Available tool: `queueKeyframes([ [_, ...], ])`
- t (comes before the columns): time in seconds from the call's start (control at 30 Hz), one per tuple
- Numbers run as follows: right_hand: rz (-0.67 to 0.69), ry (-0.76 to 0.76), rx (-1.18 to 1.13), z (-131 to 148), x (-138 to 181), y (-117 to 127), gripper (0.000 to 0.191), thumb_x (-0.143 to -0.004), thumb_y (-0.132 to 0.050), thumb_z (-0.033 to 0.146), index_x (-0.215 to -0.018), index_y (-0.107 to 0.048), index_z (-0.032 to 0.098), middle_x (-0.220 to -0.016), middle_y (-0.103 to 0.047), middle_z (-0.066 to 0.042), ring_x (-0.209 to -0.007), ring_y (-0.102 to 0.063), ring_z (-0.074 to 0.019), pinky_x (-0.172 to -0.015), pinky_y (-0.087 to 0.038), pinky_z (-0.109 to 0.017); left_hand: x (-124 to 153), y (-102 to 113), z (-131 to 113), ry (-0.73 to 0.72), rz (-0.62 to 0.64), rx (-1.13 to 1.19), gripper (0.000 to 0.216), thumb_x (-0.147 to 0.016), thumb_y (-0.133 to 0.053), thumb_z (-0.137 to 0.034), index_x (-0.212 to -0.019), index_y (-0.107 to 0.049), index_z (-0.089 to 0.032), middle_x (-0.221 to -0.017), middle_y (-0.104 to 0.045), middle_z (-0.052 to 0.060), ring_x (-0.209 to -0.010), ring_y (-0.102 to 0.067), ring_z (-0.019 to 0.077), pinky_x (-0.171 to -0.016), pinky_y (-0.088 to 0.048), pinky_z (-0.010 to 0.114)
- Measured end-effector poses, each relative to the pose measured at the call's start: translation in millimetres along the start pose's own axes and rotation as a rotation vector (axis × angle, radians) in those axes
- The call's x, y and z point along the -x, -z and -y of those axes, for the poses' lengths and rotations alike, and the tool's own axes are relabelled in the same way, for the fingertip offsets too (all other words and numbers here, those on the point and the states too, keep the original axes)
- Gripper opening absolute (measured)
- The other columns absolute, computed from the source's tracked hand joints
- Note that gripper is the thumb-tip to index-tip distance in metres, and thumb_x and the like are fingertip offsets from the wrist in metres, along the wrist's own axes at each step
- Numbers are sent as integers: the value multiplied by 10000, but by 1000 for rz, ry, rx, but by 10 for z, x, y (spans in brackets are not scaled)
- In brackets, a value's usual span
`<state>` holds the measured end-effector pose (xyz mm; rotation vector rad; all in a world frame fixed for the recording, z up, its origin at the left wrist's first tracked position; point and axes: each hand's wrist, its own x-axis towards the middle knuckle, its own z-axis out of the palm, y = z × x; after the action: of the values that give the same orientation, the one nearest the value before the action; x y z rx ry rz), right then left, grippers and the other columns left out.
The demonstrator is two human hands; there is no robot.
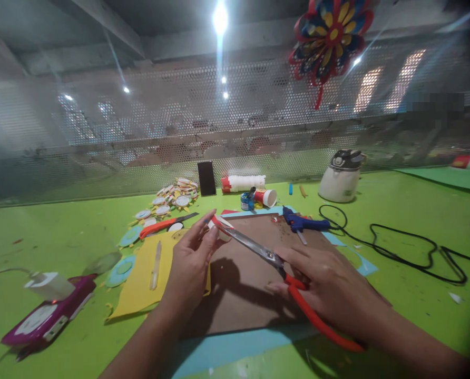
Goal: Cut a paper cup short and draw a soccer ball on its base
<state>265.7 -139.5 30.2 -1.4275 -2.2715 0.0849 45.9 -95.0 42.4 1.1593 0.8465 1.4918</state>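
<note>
Item: paper piece (219, 227), white w/ red edge, pinched by left hand (189, 263) fingertips, held above brown board (238, 284) on green counter (61, 237).
Tool: red-handled scissors (274, 260), gripped closed-fisted by right hand (330, 289), blades at piece's edge.
Advice: piece to be kept taut; cut taken w/ blade base; fingertips kept off cut line.
Nearby: hot glue gun (302, 223), yellow sheet (148, 273).

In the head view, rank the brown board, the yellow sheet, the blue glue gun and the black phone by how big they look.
1. brown board
2. yellow sheet
3. blue glue gun
4. black phone

The last two look close in size, and the phone stands farther back, so that order is unsure.
</note>
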Motion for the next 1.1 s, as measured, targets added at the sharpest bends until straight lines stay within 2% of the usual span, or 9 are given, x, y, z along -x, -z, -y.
queueKeyframes([
  [0.13,6,-7,-24,24,-9,9,319,-864,-634,399,-1113,-634,199,-839,-649,-62,-771,-620,-254,-662,-446,-349,2,3,22,-5,-5,-13,412,-783,-723,-240,-1188,-654,-216,-1037,-731,42,-998,-672,196,-922,-552,324],
  [0.3,-20,28,-18,-4,12,-8,291,-878,-619,415,-1042,-636,176,-849,-652,-68,-761,-623,-240,-661,-440,-335,-22,40,94,14,8,41,547,-807,-721,-317,-1317,-550,-221,-1103,-712,61,-1049,-657,208,-954,-532,359],
  [0.57,0,33,15,-39,31,2,277,-899,-583,428,-1031,-631,190,-808,-632,-62,-743,-601,-239,-643,-411,-327,-46,67,130,2,32,36,326,-822,-713,-316,-1102,-649,-163,-1103,-708,63,-988,-667,183,-914,-545,327],
  [0.83,23,19,51,-47,36,-12,242,-910,-569,412,-992,-621,191,-819,-641,-55,-748,-593,-231,-653,-388,-321,-71,90,161,-18,35,7,295,-813,-721,-323,-1062,-668,-174,-1066,-705,46,-994,-645,180,-931,-525,339],
  [0.93,20,5,40,-39,23,-3,241,-900,-581,398,-1041,-620,206,-818,-644,-45,-750,-594,-237,-652,-386,-327,-80,91,168,-31,28,-18,309,-799,-733,-325,-1064,-671,-177,-1066,-704,42,-987,-640,173,-917,-525,328],
  [1.1,59,-39,8,-6,-3,30,265,-886,-564,467,-900,-615,207,-829,-623,-54,-754,-577,-246,-649,-398,-347,-62,65,152,-27,25,-39,338,-789,-741,-326,-1087,-663,-189,-1072,-712,35,-992,-645,163,-915,-518,299],
])
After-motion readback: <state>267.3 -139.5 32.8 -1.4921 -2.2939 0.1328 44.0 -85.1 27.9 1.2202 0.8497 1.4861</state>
